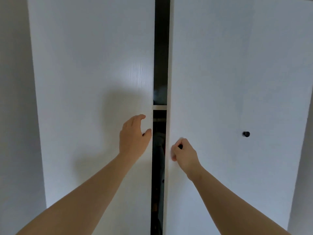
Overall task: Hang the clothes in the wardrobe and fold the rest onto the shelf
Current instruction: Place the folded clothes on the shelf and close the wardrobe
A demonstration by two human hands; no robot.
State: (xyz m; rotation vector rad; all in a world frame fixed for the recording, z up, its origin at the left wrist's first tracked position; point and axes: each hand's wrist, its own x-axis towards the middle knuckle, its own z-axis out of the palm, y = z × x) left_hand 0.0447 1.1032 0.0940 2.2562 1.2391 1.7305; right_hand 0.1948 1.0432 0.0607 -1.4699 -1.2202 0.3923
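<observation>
A white wardrobe (279,82) fills the view, and its two middle doors stand slightly ajar, leaving a narrow dark gap (161,48) that runs from top to bottom. The left door (93,65) lies left of the gap and the right door (208,65) right of it. The left grip (133,138) sits just left of the gap at the edge of the left door, its forefinger curved and spread well away from the thumb. A small dark spot (143,134) shows in the crook of the thumb, but I cannot tell whether this grip holds anything there or only rests against the door. The right grip (184,153) is just right of the gap and a little lower, its fingers curled tight round a small dark knob (180,146) on the right door. Inside the gap, above both grips, the pale front edge of a shelf (159,107) crosses from door to door. Below the shelf, dim clothes (159,145) in grey and reddish tones hang in the wardrobe, seen only as a thin strip. Far right of the gap, a second knob (246,134), black and round, sticks out from a further white panel, level with the left grip.
</observation>
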